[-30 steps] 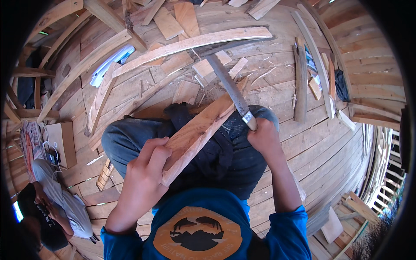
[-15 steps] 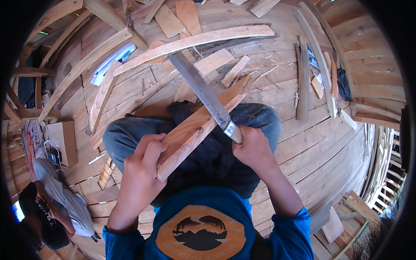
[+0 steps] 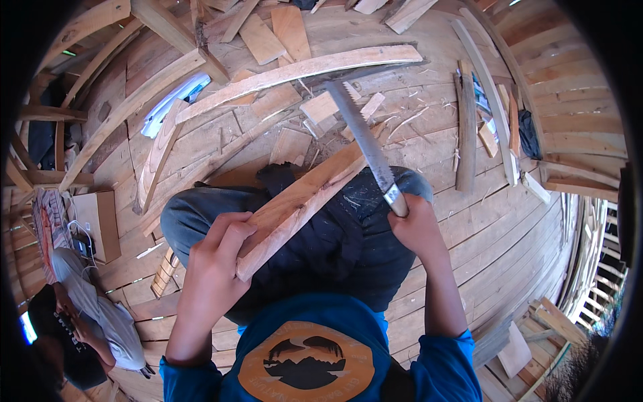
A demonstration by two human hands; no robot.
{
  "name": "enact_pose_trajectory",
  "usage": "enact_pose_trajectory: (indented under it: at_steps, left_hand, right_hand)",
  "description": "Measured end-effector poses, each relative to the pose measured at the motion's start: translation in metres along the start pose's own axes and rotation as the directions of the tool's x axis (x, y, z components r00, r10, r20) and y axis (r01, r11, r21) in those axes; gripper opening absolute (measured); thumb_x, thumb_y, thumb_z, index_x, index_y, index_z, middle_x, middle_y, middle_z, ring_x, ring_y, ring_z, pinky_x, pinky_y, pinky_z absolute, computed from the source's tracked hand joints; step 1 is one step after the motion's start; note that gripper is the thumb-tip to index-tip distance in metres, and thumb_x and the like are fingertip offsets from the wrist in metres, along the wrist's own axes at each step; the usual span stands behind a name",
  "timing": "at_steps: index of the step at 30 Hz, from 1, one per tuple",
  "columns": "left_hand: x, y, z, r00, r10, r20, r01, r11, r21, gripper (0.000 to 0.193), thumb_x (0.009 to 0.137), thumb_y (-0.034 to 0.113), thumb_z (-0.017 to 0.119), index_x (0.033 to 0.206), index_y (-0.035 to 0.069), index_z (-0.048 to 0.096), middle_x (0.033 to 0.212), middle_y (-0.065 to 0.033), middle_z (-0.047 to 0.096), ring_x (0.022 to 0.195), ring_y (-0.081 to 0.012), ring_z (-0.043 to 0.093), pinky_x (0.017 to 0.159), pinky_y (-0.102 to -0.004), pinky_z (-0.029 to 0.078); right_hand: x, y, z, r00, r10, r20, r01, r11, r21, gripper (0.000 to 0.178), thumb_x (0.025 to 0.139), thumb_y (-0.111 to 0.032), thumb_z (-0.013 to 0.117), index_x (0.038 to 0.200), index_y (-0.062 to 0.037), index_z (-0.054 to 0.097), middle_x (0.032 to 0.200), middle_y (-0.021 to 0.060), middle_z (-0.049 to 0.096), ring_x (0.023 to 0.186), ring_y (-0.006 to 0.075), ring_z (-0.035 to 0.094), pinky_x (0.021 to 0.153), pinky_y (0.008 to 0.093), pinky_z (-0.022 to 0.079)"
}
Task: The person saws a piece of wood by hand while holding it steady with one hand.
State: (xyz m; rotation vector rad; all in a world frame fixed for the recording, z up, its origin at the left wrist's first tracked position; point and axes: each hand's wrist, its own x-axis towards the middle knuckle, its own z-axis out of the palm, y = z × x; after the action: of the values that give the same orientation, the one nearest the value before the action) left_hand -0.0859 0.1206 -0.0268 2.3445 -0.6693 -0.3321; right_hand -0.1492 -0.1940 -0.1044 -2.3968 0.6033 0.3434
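Wooden floorboards (image 3: 495, 234), strewn with offcuts and shavings, spread through the head view, and a long pale plank (image 3: 301, 67) lies across them beyond the knees. Over the lap of dark trousers (image 3: 194, 211) slants a piece of wood (image 3: 301, 204), its near end by the left hand and its far end pointing away to the right. The left hand (image 3: 218, 258) is curled round that near end; the right hand (image 3: 415, 224) is closed in a fist on the handle of a saw (image 3: 365, 141), whose toothed blade crosses the wood's far part; whether they touch I cannot tell. Lettering rings a landscape picture in an orange emblem (image 3: 306, 365) on the blue shirt (image 3: 301, 311). At left, near a cardboard box (image 3: 97, 224), a seated person's dark top (image 3: 67, 335) carries pale letters.
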Motion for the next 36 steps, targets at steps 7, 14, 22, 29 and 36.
enact_pose_trajectory:
  at_steps: [7, 14, 22, 29, 36]
  left_hand:
    - [0.000, 0.022, -0.001, 0.983, 0.181, 0.022, -0.182, 0.983, 0.006, 0.064, 0.062, 0.025, 0.087, 0.111, 0.004, 0.051, 0.109, -0.0156, 0.049, 0.080, -0.0334, 0.064, 0.067, -0.0380, 0.056]
    - [-0.004, 0.031, 0.004, 0.972, 0.205, -0.112, -0.195, 0.976, 0.092, 0.062, 0.070, 0.010, 0.080, 0.122, 0.003, 0.047, 0.116, -0.0168, 0.047, 0.090, -0.0286, 0.060, 0.079, -0.0388, 0.051]
    - [-0.008, 0.004, 0.038, 0.901, 0.079, -0.426, -0.216, 0.934, -0.283, 0.059, 0.074, -0.003, 0.074, 0.126, -0.002, 0.046, 0.117, -0.0180, 0.058, 0.104, -0.0226, 0.060, 0.093, -0.0334, 0.045]
    - [0.005, 0.019, 0.040, 0.900, -0.005, -0.437, -0.119, 0.959, -0.256, 0.045, 0.081, 0.009, 0.073, 0.117, -0.003, 0.048, 0.103, -0.0188, 0.065, 0.095, -0.0254, 0.066, 0.084, -0.0320, 0.049]
    - [0.015, 0.019, 0.017, 0.919, -0.164, -0.360, 0.137, 0.986, -0.099, 0.038, 0.086, 0.018, 0.071, 0.105, -0.002, 0.045, 0.086, -0.0199, 0.064, 0.080, -0.0297, 0.066, 0.070, -0.0345, 0.051]
  right_hand:
    - [-0.026, 0.029, 0.010, 0.984, 0.127, -0.128, -0.095, 0.969, 0.230, 0.021, 0.079, -0.015, 0.072, 0.080, 0.0022, 0.060, 0.066, 0.0204, 0.061, 0.060, 0.0295, 0.063, 0.057, 0.0384, 0.047]
    - [-0.026, 0.011, 0.009, 0.988, 0.086, -0.129, -0.050, 0.964, 0.260, 0.023, 0.080, -0.018, 0.072, 0.082, 0.0018, 0.062, 0.067, 0.0203, 0.062, 0.060, 0.0310, 0.063, 0.058, 0.0394, 0.047]
    - [-0.010, 0.010, 0.025, 0.987, 0.022, -0.159, 0.001, 0.989, 0.145, 0.018, 0.079, -0.019, 0.067, 0.085, -0.0019, 0.064, 0.078, 0.0229, 0.065, 0.080, 0.0434, 0.063, 0.069, 0.0488, 0.050]
    - [0.001, 0.007, 0.027, 0.982, 0.105, -0.156, -0.115, 0.991, -0.061, 0.020, 0.077, -0.020, 0.067, 0.083, -0.0009, 0.062, 0.081, 0.0255, 0.065, 0.083, 0.0440, 0.064, 0.074, 0.0513, 0.051]
    - [0.022, -0.003, 0.026, 0.972, 0.109, -0.210, -0.140, 0.981, -0.138, 0.023, 0.076, -0.020, 0.070, 0.083, 0.0000, 0.061, 0.081, 0.0245, 0.066, 0.080, 0.0425, 0.065, 0.074, 0.0499, 0.053]
